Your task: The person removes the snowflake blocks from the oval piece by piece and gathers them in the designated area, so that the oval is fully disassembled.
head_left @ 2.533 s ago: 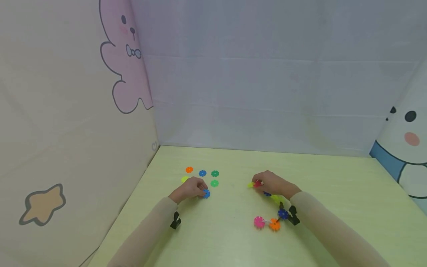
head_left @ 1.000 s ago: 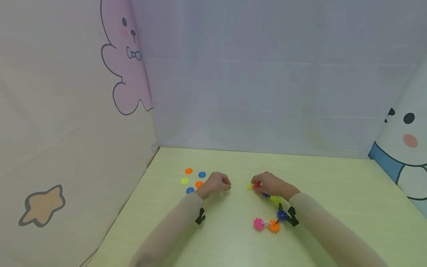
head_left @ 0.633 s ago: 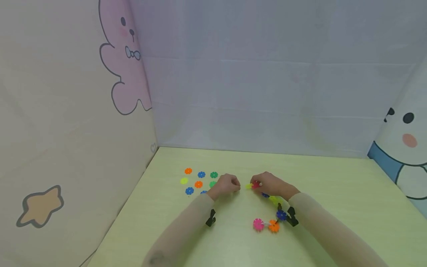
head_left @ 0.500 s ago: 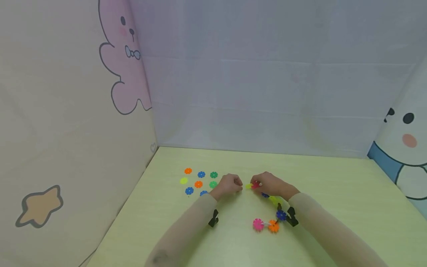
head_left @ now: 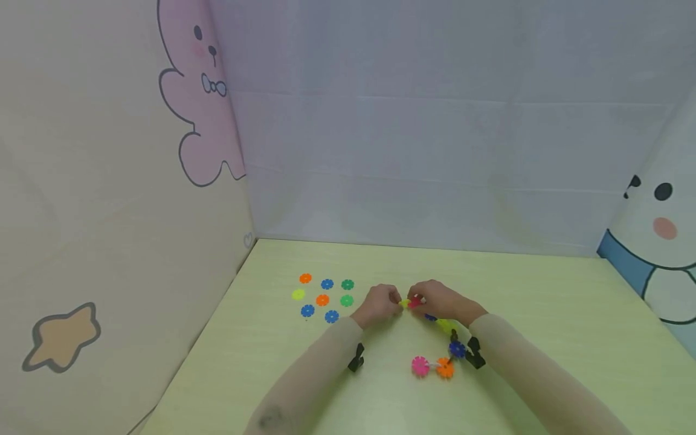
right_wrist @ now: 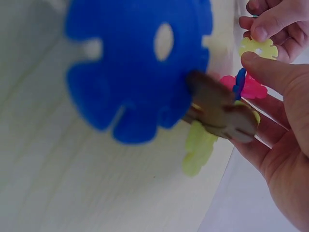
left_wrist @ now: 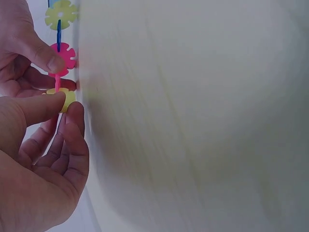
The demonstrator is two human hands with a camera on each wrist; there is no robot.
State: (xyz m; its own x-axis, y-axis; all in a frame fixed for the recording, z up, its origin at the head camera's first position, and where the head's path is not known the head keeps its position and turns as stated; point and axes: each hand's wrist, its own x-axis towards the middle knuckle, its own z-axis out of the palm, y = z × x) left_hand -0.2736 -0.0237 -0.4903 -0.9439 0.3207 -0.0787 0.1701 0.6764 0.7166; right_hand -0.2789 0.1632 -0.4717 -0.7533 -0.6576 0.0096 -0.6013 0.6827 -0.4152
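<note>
Chain of notched discs sits right of the loose discs on the pale table, curving from the hands round to the near side; I'm logging places off those loose discs. Left hand, just right of them on my head feed, has thumb and fingers pinched on the yellow end disc. Right hand, farther right of them, grips the pinkish-red disc, thumb on its face, fingers behind; on my left wrist feed a pink strip shows between that disc and the yellow one. Hands very close together, can't tell if they touch. Past the right hand's grip I get blue and yellow, a brown piece, a blue disc big and blurred on the right wrist feed, an orange disc, a white link, then a pink disc at the tail, to the right of the loose discs and nearer me. Loose ones: eight, spaced apart; three blue, two orange, two green, one yellow. Beige sleeves reach in on their near side, dark clip under each cuff. Prints: star left of them, pink bear beyond and left, white animal far right. Back curtain hangs behind them.
</note>
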